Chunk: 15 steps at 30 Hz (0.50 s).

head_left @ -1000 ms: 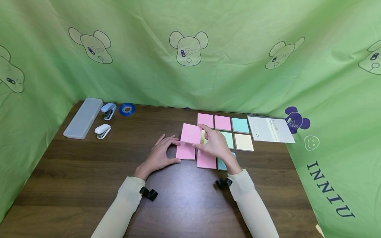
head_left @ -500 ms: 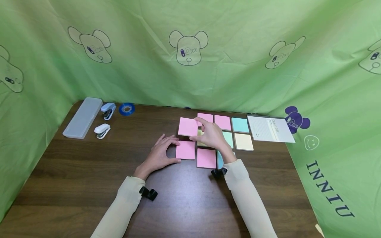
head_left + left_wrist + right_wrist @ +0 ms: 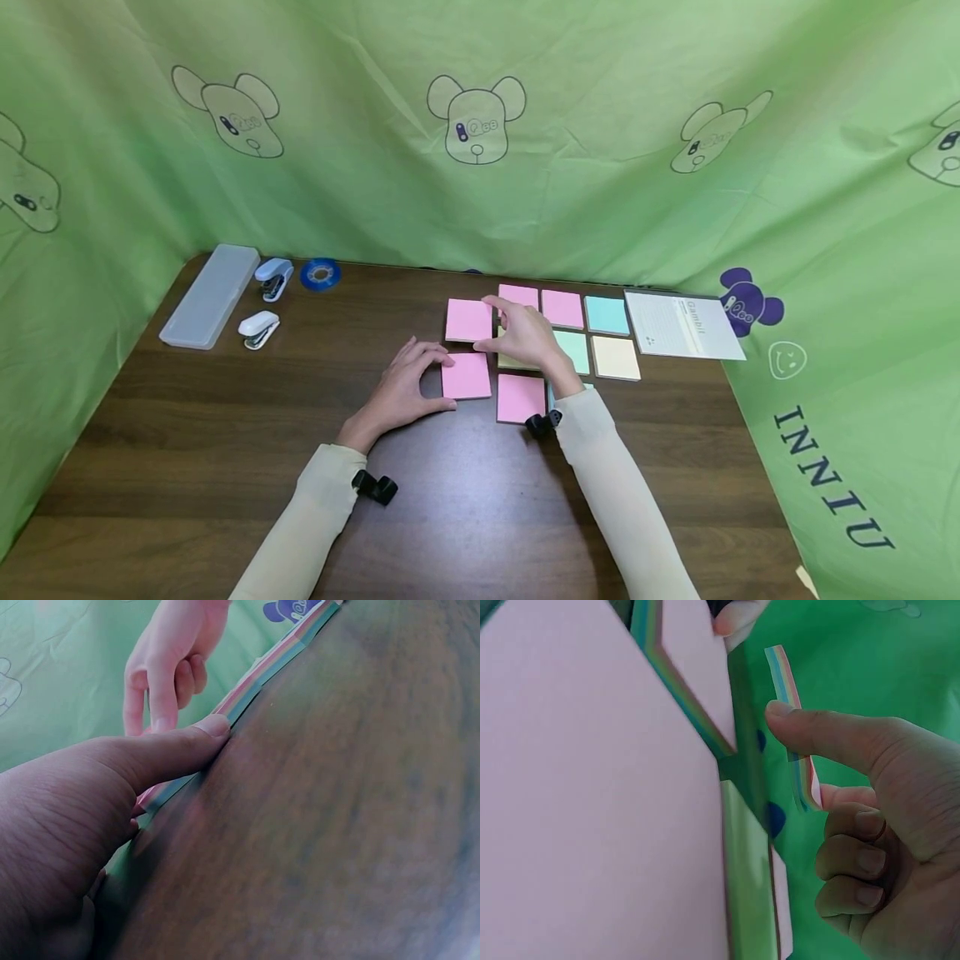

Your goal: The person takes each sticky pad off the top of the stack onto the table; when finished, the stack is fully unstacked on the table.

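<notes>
My right hand [image 3: 527, 337] pinches a pink sticky note pad [image 3: 467, 321] by its right side, thumb at the near corner and index finger at the far one. The right wrist view shows that pad edge-on, with striped coloured sides, and the other fingers curled below. Just in front lies a second pink sticky note pad [image 3: 467, 377]. My left hand [image 3: 405, 387] holds this one at its left side, thumb [image 3: 202, 731] at the near corner and fingers at the far one. The held pad is right behind it, a narrow strip of table between them.
To the right lie more pads in rows: pink [image 3: 521, 398], mint [image 3: 573, 352], cream [image 3: 616, 358] and blue [image 3: 606, 315]. Beyond them is a notebook [image 3: 684, 325]. At the back left are a translucent case [image 3: 210, 296], blue stapler [image 3: 274, 278], white stapler [image 3: 258, 329] and blue tape roll [image 3: 320, 274].
My right hand has carried its pink pad left and away from me, off its overlap with the front pad, then slightly left again. My left hand has stayed in place.
</notes>
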Motion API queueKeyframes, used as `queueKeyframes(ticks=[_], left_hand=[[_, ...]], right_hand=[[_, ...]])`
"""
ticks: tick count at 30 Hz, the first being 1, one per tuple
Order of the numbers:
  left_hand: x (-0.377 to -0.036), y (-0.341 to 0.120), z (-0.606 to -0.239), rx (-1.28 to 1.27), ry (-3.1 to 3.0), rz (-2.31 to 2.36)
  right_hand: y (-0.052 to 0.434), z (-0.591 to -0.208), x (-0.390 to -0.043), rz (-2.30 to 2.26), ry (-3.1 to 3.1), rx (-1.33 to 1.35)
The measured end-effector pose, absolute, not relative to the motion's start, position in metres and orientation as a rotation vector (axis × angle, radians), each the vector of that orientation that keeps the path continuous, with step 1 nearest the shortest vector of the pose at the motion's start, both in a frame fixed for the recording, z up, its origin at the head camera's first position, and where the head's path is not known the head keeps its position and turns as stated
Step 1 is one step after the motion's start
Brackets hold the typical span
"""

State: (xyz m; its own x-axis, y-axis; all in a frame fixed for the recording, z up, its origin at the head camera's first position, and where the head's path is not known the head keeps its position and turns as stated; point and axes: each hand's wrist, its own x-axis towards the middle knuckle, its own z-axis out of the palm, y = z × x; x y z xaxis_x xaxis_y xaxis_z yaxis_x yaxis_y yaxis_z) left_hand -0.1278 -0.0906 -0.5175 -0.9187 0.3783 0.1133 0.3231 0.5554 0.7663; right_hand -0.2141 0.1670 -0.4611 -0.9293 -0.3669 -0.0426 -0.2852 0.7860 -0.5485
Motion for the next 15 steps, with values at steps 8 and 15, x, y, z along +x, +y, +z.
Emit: queueKeyframes(ticks=[8,15], left_hand=[[-0.1304,-0.0912,-0.5205,0.656,2.716,1.307],[-0.1303,-0.0905,-0.5194,0.656,2.717,1.293]], right_hand=[[0.1640,-0.4678,-0.2206,-0.788,2.815,-0.498],[0.1625,-0.4722,-0.2246,-0.733,2.809,-0.465]])
